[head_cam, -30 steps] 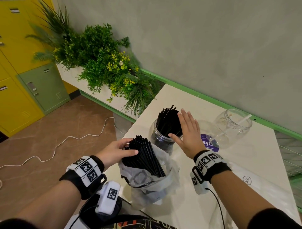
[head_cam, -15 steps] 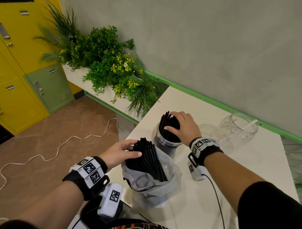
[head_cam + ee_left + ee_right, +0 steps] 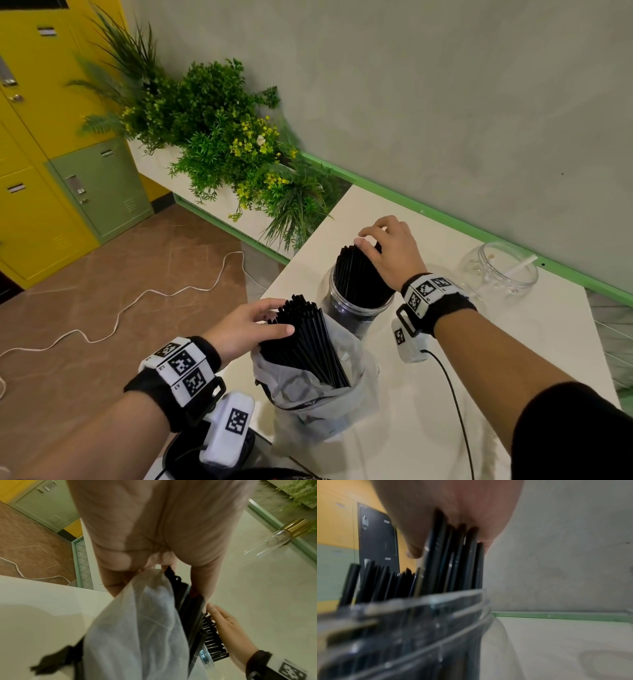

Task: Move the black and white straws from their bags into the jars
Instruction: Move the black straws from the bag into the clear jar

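Cream-white surface (image 3: 428, 394) along a grey wall with green skirting, leafy planter and yellow lockers off to the left, white cable snaking over brown floor tiles. Close to the near edge, translucent white plastic bag (image 3: 318, 404) standing open, bundle of black plastic straws (image 3: 308, 339) leaning out of its mouth. Left hand (image 3: 246, 325) clasping that bundle near the top, thumb on the near side, fingers (image 3: 263, 310) on the far side, bag film bunched below the palm in the wrist view. Just behind, clear round jar (image 3: 352, 308) packed with upright black straws (image 3: 359, 274). Right hand (image 3: 390, 253) arched over their tips, fingers curled down and pinching a small cluster standing taller than the rest, probably seating it among the others. Well apart to the right, second clear jar (image 3: 500, 274) holding a single white straw (image 3: 520, 265); no bag of white straws plainly visible. Likely trouble from here: limp bag and top-heavy bundle, so a slump and a fan of straws over the edge onto the floor with any slackening of the left clasp. Sideways pressure on the leaning cluster, enough to rock or tip the crowded jar. Little room left inside, hence bending or pop-out with forced seating. Thin, smooth straws slipping from a loose pinch. Black wrist cable (image 3: 452, 394) trailing beside the bag, ready to snag on a quick reach back.
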`<move>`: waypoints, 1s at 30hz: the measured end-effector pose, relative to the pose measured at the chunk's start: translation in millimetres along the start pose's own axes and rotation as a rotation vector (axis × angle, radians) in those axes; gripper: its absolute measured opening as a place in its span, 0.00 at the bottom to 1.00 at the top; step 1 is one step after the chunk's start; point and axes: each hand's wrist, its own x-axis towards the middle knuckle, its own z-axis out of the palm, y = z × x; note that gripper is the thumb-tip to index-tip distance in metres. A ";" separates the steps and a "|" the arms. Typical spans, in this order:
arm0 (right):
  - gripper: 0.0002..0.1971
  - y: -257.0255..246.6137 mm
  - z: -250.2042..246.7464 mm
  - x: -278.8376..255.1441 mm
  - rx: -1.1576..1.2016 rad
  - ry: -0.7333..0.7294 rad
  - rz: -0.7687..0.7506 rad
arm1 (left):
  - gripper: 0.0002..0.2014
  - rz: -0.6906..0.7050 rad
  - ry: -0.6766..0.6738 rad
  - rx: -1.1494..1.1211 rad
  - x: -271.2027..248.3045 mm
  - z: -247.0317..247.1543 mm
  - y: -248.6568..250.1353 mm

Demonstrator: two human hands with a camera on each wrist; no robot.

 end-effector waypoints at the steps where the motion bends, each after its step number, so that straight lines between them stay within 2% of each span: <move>1: 0.19 1.5 -2.8 -5.6 0.051 0.038 0.020 | 0.40 -0.001 0.004 0.004 0.4 -0.5 -0.5; 5: 0.28 9.5 -10.9 -43.8 0.233 0.133 0.034 | 0.39 0.004 0.008 0.005 0.6 -0.1 -1.1; 9: 0.38 20.3 -1.9 -74.4 0.223 0.033 0.048 | 0.37 0.014 0.002 0.005 -0.1 0.9 0.4; 14: 0.47 12.0 1.6 -54.8 0.195 -0.033 0.021 | 0.37 0.014 0.003 0.012 0.1 0.3 -0.3; 19: 0.49 -15.3 8.3 -25.9 0.158 -0.119 0.046 | 0.38 0.005 0.003 0.009 -0.1 0.6 -0.4; 22: 0.44 -31.3 17.8 -19.0 0.058 -0.093 0.094 | 0.38 0.003 0.001 0.005 -0.3 0.0 -1.0; 24: 0.33 -38.1 24.6 -17.3 0.025 -0.037 0.095 | 0.38 0.003 0.008 -0.004 -1.7 0.8 0.9; 27: 0.17 -40.9 28.4 -16.5 0.102 0.076 0.126 | 0.36 0.001 0.010 0.004 -3.9 2.9 5.6; 30: 0.10 -35.0 22.6 -15.4 0.221 0.203 0.147 | 0.27 0.006 0.012 -0.010 -6.6 5.3 10.2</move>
